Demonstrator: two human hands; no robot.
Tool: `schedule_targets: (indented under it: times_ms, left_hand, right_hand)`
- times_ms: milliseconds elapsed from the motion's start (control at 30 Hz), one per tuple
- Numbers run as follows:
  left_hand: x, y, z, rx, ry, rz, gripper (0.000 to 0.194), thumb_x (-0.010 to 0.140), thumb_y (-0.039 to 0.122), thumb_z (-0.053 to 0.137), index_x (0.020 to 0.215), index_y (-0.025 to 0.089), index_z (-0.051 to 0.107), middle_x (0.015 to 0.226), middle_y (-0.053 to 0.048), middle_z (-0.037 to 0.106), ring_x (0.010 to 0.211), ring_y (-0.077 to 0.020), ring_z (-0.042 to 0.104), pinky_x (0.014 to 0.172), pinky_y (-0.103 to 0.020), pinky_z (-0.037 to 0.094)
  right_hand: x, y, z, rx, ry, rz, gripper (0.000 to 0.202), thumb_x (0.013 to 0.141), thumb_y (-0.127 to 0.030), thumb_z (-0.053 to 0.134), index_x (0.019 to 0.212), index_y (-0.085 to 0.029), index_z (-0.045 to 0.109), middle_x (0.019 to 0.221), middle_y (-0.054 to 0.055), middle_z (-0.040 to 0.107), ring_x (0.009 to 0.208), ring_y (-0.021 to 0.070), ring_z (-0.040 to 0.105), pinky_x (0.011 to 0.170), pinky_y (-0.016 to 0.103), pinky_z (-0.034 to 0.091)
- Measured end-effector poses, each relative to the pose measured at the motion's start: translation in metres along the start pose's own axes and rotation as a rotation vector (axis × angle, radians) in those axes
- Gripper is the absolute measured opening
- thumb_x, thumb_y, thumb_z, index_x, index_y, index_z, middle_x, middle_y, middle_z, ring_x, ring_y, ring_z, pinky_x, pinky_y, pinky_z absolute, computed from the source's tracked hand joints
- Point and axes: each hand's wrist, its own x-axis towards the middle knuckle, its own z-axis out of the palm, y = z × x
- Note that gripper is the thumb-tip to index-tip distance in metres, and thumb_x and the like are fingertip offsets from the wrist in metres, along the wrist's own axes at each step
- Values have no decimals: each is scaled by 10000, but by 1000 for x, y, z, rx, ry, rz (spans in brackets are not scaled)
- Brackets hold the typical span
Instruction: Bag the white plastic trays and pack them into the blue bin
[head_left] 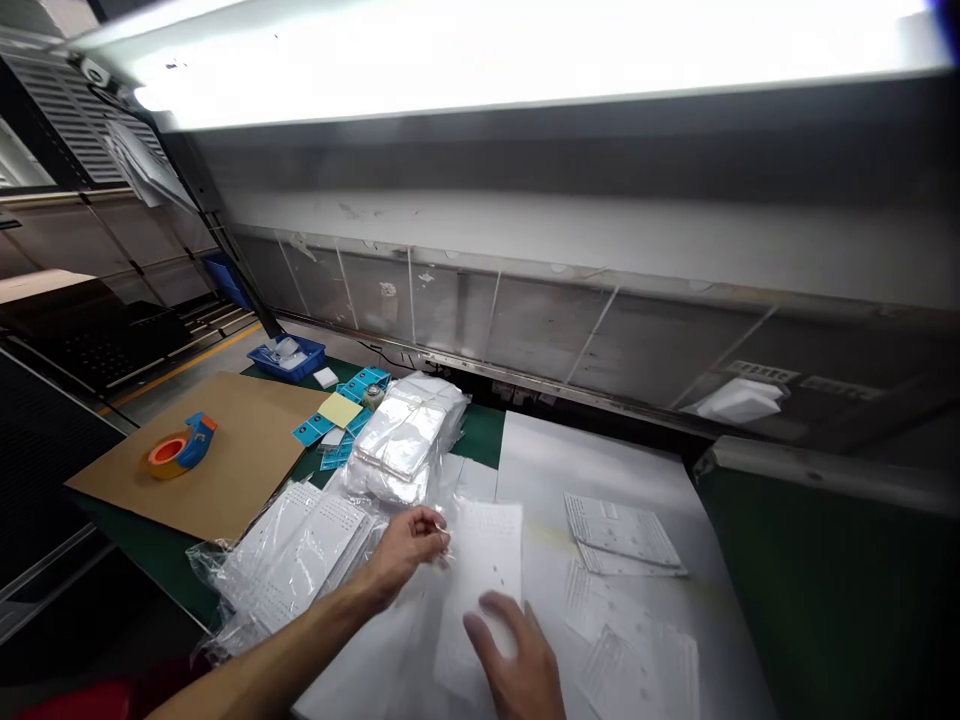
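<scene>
While a sheet (484,570) is pinched at its top-left corner by the left hand (405,548), the right hand (517,665) is laid flat, open, on it. Bare surface (540,470) lies beyond; bags (405,435) crowd left.

A brown cardboard sheet (225,450) is lying on the green table (825,590) at the left. An orange and blue tape roll (178,448) is sitting on the cardboard. Behind it, a small blue tray (287,358) is holding little white bits. A yellow note (340,410) and some blue cards (366,382) are lying near the tray. A puffy pile of clear bags (409,432) is resting in the middle. Printed white sheets (626,535) are lying flat on the right. A bright light (525,50) is shining above.
</scene>
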Motion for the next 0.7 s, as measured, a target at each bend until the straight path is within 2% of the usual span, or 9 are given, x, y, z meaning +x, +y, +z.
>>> schedule_targets:
  times_ms: [67,133,267,333,400,467,533,633,700]
  left_hand:
    - [-26,-6,10,-228,-87,-97,211,743,304,635,848,128,587,770,-44,616,712,-148,606,666,-292,510]
    - [-44,-12,14,-474,-131,-193,190,719,284,683,770,119,604,780,-55,608,748,-155,596,724,-314,501]
    - [-64,-18,7,-732,-123,-331,153,722,246,696,715,122,605,806,-75,614,827,-184,593,827,-387,480]
    - [-70,-15,1,-855,-165,-404,129,743,242,670,719,139,595,803,-57,608,869,-193,600,888,-414,454]
    - [-72,-8,-3,-928,-230,-443,115,763,249,629,718,158,575,761,-25,583,816,-173,608,914,-434,440]
    - [-70,-1,-5,-871,-266,-407,78,731,219,621,740,173,558,742,-3,565,730,-146,597,874,-433,464]
    - [-65,2,-4,-660,-232,-304,142,668,170,643,779,179,555,730,4,565,685,-137,585,781,-381,498]
    - [-51,-4,2,-288,-71,-146,148,673,213,654,788,158,578,604,27,519,578,-129,570,609,-271,480]
    - [-41,-10,10,-186,-14,-106,180,730,310,621,781,138,605,564,34,488,496,-120,547,531,-248,443]
  right_hand:
    - [3,-21,-2,-83,-78,-76,292,791,-538,520,866,-277,627,890,21,607,884,220,574,804,313,440]
    - [2,-29,-3,-155,-143,-122,275,864,-474,427,858,-274,615,845,13,581,792,180,577,735,279,440]
    - [-3,-15,-7,-327,-113,-138,307,902,-421,343,892,-256,602,826,29,554,718,170,566,665,274,430]
    - [-1,-7,-12,-386,-72,-115,328,899,-437,333,917,-249,601,844,42,557,713,179,570,656,287,431]
    - [5,-4,-19,-357,-73,-70,338,884,-470,352,919,-256,611,864,46,576,746,195,583,691,311,441]
    - [10,-5,-32,-235,-86,18,353,848,-522,402,911,-264,635,914,49,614,861,230,589,776,351,445]
    - [9,-6,-52,-76,-35,119,398,796,-571,459,932,-253,655,1025,62,632,1008,271,554,855,384,432]
    - [-9,0,-84,53,215,238,474,730,-598,523,1012,-235,639,1193,82,578,1122,316,484,880,404,426]
    - [-29,10,-95,141,340,253,458,668,-608,577,931,-236,633,1139,91,595,1059,325,519,841,395,440]
